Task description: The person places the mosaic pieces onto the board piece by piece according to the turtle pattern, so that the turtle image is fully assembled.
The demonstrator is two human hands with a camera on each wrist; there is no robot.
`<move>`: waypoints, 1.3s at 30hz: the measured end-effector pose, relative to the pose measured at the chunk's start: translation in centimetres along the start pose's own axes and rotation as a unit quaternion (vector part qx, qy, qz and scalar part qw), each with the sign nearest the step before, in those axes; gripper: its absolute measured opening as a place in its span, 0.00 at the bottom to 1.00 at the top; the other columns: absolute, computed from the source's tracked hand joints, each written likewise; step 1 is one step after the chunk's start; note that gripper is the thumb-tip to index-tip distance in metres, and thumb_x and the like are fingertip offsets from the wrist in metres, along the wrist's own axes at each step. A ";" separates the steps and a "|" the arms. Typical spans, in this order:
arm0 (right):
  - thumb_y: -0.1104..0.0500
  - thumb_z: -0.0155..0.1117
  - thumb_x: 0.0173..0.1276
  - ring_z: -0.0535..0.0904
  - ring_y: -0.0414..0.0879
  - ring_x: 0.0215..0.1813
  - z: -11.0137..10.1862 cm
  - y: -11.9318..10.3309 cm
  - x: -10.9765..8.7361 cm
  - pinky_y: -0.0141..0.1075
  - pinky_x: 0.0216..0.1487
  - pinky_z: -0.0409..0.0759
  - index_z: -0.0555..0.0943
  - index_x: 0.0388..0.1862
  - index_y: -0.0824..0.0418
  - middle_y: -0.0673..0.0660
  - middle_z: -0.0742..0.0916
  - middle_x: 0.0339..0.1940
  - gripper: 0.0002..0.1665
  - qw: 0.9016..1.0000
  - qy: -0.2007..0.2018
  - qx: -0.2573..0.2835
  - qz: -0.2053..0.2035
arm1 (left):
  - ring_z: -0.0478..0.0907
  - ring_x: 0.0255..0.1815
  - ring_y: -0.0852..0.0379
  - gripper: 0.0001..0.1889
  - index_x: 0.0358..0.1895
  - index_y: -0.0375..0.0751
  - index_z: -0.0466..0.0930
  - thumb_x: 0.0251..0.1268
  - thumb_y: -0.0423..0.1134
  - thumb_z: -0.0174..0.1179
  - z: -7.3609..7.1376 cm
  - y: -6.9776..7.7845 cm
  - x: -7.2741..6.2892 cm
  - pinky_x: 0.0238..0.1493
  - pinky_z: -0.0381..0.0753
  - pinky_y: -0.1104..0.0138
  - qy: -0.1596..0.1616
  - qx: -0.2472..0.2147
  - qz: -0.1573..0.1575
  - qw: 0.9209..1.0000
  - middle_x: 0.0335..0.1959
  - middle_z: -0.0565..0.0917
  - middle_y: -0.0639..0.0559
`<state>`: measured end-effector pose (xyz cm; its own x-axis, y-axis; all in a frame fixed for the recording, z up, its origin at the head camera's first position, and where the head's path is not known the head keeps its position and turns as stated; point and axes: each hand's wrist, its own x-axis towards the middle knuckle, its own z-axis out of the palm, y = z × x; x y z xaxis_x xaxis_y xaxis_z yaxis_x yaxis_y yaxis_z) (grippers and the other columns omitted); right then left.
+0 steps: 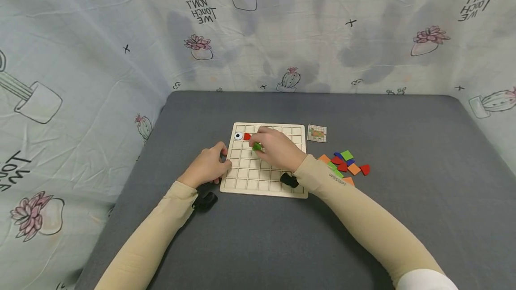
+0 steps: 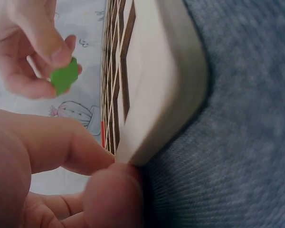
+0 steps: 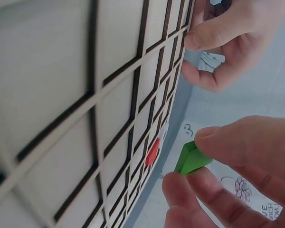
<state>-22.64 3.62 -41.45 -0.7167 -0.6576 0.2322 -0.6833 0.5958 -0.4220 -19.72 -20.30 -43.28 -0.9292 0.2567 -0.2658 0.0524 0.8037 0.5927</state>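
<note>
A pale wooden grid board (image 1: 251,185) lies on the grey table. My left hand (image 1: 206,164) pinches the board's left edge between thumb and fingers. Above the upper part of the board, my right hand (image 1: 278,149) pinches a small green tile (image 3: 194,159) between its thumb and fingertips. In the right wrist view the tile is held off the grid, tilted. A white round-eyed piece (image 1: 238,136) sits in a cell near the board's top left corner, with a red piece (image 1: 247,136) beside it. The right hand hides part of the upper cells.
Right of the board lies a loose pile of red, orange, green and blue tiles (image 1: 354,169), partly behind the right forearm. A small square pattern card (image 1: 317,133) lies by the board's top right corner. A printed cloth (image 1: 258,48) hangs behind the table (image 1: 403,147).
</note>
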 end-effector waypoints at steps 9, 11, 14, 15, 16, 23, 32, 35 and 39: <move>0.67 0.67 0.70 0.79 0.47 0.37 1.0 -1.1 2.0 0.39 0.43 0.80 0.87 0.48 0.61 0.56 0.85 0.43 0.10 1.000 -0.014 0.001 0.003 | 0.76 0.11 0.55 0.13 0.54 0.38 0.70 0.73 0.39 0.55 0.2 -0.2 0.2 0.16 0.69 0.66 0.005 0.007 0.004 1.000 0.13 0.79 0.51; 0.66 0.67 0.70 0.79 0.47 0.37 1.2 -1.2 2.5 0.40 0.44 0.80 0.87 0.49 0.61 0.57 0.85 0.44 0.10 1.000 -0.020 -0.002 0.006 | 0.76 0.11 0.55 0.12 0.53 0.38 0.70 0.72 0.39 0.55 0.3 -0.3 0.2 0.16 0.68 0.66 0.006 0.009 0.005 1.000 0.13 0.79 0.51; 0.65 0.68 0.70 0.80 0.47 0.39 1.6 -1.2 3.0 0.40 0.45 0.81 0.87 0.50 0.60 0.56 0.85 0.44 0.10 1.000 -0.027 -0.012 0.009 | 0.76 0.11 0.55 0.12 0.53 0.39 0.69 0.72 0.39 0.55 0.3 -0.3 0.2 0.17 0.68 0.66 0.006 0.010 0.004 1.000 0.12 0.78 0.51; 0.65 0.69 0.70 0.81 0.47 0.39 1.6 -1.3 3.1 0.40 0.46 0.81 0.87 0.50 0.60 0.56 0.85 0.45 0.10 0.999 -0.029 -0.014 0.011 | 0.76 0.11 0.55 0.12 0.53 0.39 0.69 0.72 0.39 0.55 0.3 -0.3 0.3 0.17 0.68 0.65 0.006 0.010 0.003 1.000 0.13 0.79 0.51; 0.65 0.69 0.70 0.81 0.47 0.40 1.7 -1.3 3.3 0.40 0.47 0.82 0.87 0.50 0.60 0.56 0.86 0.45 0.11 0.999 -0.031 -0.015 0.012 | 0.76 0.11 0.55 0.12 0.53 0.39 0.69 0.72 0.39 0.55 0.3 -0.3 0.3 0.16 0.69 0.65 0.006 0.009 0.002 1.000 0.13 0.79 0.51; 0.64 0.69 0.71 0.82 0.48 0.40 2.1 -1.3 4.2 0.40 0.46 0.82 0.87 0.50 0.61 0.57 0.86 0.45 0.10 0.999 -0.029 -0.018 0.008 | 0.78 0.12 0.54 0.13 0.53 0.39 0.70 0.72 0.40 0.56 0.3 -0.4 0.3 0.17 0.71 0.65 0.007 0.006 -0.005 1.000 0.15 0.80 0.50; 0.68 0.67 0.70 0.84 0.50 0.40 2.4 -1.4 5.4 0.40 0.45 0.83 0.87 0.49 0.63 0.59 0.87 0.46 0.11 0.999 -0.035 -0.001 0.009 | 0.78 0.12 0.54 0.12 0.53 0.38 0.70 0.72 0.39 0.55 0.2 -0.3 0.3 0.17 0.71 0.65 0.005 0.006 0.002 1.000 0.14 0.80 0.50; 0.68 0.68 0.69 0.84 0.51 0.41 2.5 -1.3 5.6 0.41 0.45 0.83 0.87 0.49 0.63 0.60 0.87 0.46 0.11 0.999 -0.040 0.000 0.014 | 0.78 0.12 0.54 0.12 0.53 0.38 0.70 0.72 0.39 0.55 0.1 -0.2 0.3 0.17 0.71 0.65 0.003 0.007 0.001 1.000 0.15 0.80 0.50; 0.67 0.68 0.69 0.84 0.51 0.41 2.6 -1.3 5.8 0.41 0.45 0.83 0.87 0.50 0.62 0.60 0.86 0.47 0.11 0.999 -0.048 -0.003 0.021 | 0.78 0.13 0.54 0.13 0.53 0.38 0.70 0.72 0.39 0.55 0.0 -0.2 0.2 0.18 0.72 0.65 0.003 0.010 -0.004 1.000 0.15 0.81 0.50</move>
<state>-25.54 -2.15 -41.87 -0.7277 -0.6737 0.1290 -0.6545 0.6257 -0.4244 -19.92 -20.38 -43.48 -0.9320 0.2474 -0.2650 0.0528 0.8158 0.5759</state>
